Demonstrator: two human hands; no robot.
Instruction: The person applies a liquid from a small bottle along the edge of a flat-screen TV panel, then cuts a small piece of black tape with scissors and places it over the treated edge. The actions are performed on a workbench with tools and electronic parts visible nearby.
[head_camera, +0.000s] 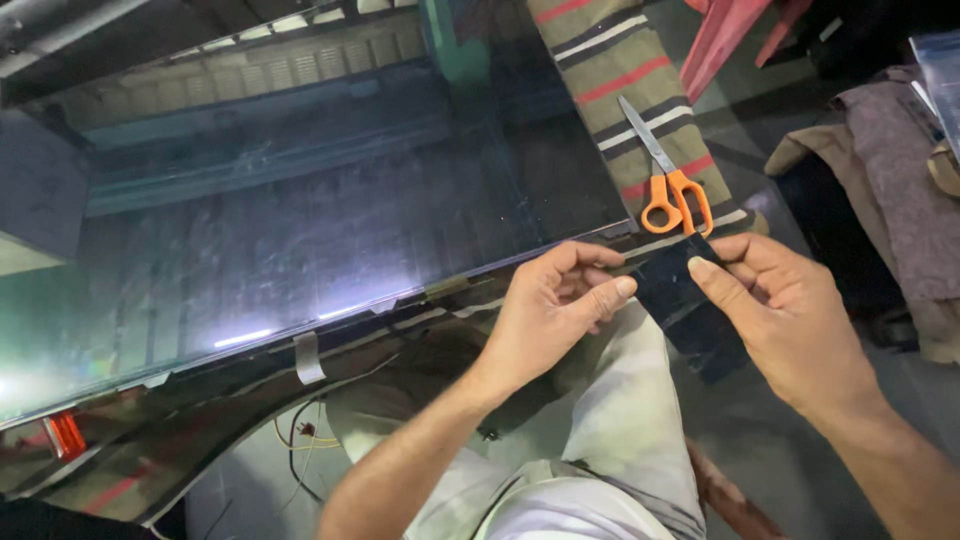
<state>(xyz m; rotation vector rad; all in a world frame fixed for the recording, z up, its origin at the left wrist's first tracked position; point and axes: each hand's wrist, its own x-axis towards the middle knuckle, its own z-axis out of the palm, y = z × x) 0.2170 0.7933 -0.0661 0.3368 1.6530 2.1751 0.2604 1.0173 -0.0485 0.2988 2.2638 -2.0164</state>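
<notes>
My left hand and my right hand together pinch a dark, shiny strip of film, one at each side of its upper end. The strip hangs down over my lap. Just beyond my hands lies a large dark reflective glass panel, its near edge running left to right. A pair of orange-handled scissors rests on a striped cloth past the strip.
A piece of clear tape sticks to the panel's near edge. Thin wires and a red part lie under the panel at the lower left. Folded cloth is piled at the right; a red object stands at the top.
</notes>
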